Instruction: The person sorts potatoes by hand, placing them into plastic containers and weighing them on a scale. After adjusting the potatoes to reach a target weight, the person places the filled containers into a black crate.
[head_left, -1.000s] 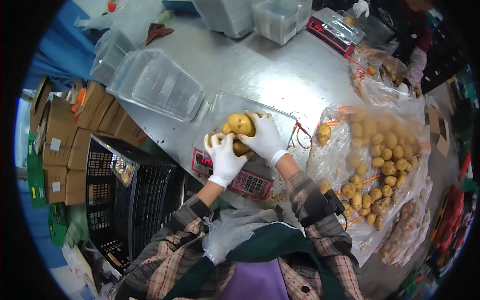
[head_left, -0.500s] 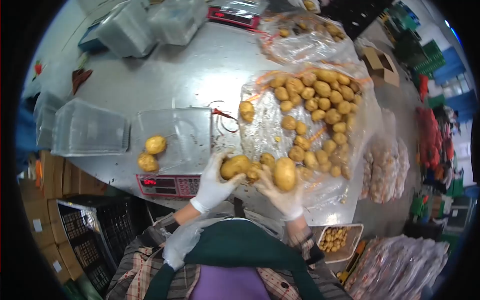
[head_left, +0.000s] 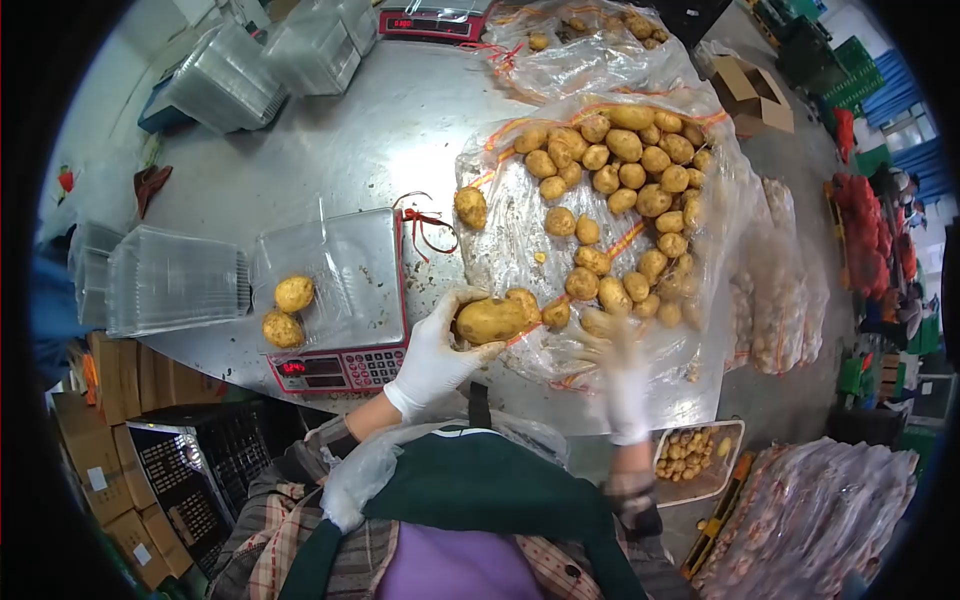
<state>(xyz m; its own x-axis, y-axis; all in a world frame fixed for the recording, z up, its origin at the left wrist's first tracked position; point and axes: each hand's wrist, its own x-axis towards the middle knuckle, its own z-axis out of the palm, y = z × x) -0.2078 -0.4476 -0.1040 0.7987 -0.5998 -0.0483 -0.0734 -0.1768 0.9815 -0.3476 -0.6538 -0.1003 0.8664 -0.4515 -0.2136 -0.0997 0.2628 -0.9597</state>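
My left hand, in a white glove, is closed around a large oblong potato in front of the scale. A second potato rests against its right end. To the right, my gloved right hand is smeared by motion at the near edge of the potato pile, which is spread on an opened clear plastic bag. On the scale, a clear plastic tray holds two potatoes at its left side.
Stacked clear trays stand left of the scale, with more stacks at the back. A second scale and another potato bag are at the far side. A crate of potatoes sits below the table's right edge.
My right hand has moved right, away from the left, and the large potato it held no longer shows in it. My left hand still grips a potato. The whole view has shifted slightly.
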